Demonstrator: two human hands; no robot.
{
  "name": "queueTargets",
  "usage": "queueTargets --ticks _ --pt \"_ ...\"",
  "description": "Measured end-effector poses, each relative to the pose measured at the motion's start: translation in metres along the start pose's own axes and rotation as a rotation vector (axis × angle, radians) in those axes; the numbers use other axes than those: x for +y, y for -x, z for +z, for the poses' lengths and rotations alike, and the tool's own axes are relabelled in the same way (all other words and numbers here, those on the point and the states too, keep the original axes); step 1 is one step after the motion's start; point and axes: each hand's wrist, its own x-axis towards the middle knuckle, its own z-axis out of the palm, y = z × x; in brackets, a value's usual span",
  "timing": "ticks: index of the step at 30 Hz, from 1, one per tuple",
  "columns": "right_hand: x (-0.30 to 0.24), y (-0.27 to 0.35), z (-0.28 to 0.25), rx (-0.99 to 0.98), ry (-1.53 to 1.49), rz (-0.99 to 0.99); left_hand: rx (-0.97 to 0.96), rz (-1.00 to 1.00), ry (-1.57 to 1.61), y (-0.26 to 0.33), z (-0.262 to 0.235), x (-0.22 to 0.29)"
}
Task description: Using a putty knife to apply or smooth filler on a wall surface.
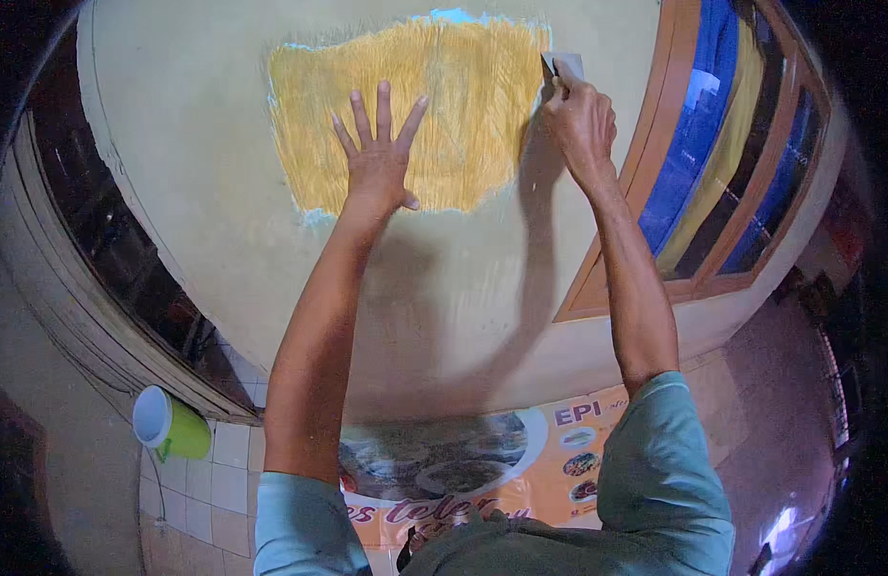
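Observation:
A rough yellow-orange patch (473,115) with ragged light-blue edges covers part of the pale wall (204,173) in front of me. My left hand (378,158) lies against this patch with its fingers spread wide, and nothing is in it. Just beyond the upper right edge of the patch, my right hand (580,120) is closed around a scraper (572,63). Its flat grey blade touches or nearly touches the wall; the handle is mostly covered by my fingers.
A wooden-framed window (655,125) with blue and yellow curtains stands to the right. At the lower left, a green bucket (188,432) sits on the tiled floor (230,461). A printed orange banner (550,499) is spread below the wall. A dark opening (108,211) lies left.

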Motion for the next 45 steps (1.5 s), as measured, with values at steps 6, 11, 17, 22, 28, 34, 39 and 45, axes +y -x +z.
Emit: queueTargets --ticks 6,11,17,22,28,34,39,45 --pt "-0.017 -0.050 -0.022 0.079 -0.013 -0.057 0.006 0.009 0.011 -0.006 -0.006 0.007" --pt "-0.002 -0.001 0.003 0.032 -0.028 -0.060 0.002 -0.004 -0.021 -0.002 0.002 -0.002" --pt "-0.021 -0.040 -0.018 0.106 -0.007 -0.110 0.018 0.008 0.000 -0.004 0.001 0.007" --pt "0.000 -0.005 0.008 0.058 -0.005 -0.051 0.017 0.002 -0.022 -0.003 0.004 0.000" --pt "-0.022 -0.048 -0.012 0.096 -0.003 -0.078 -0.034 -0.018 -0.028 -0.006 -0.005 0.010" --pt "-0.008 -0.011 -0.003 0.063 -0.033 -0.053 -0.046 -0.017 -0.021 -0.004 -0.002 0.005" --pt "-0.017 -0.069 -0.024 0.020 0.070 -0.008 0.019 0.013 0.019 -0.008 0.003 0.009" --pt "-0.003 0.001 -0.009 -0.021 0.026 -0.041 -0.006 -0.042 -0.071 -0.001 0.003 -0.002"
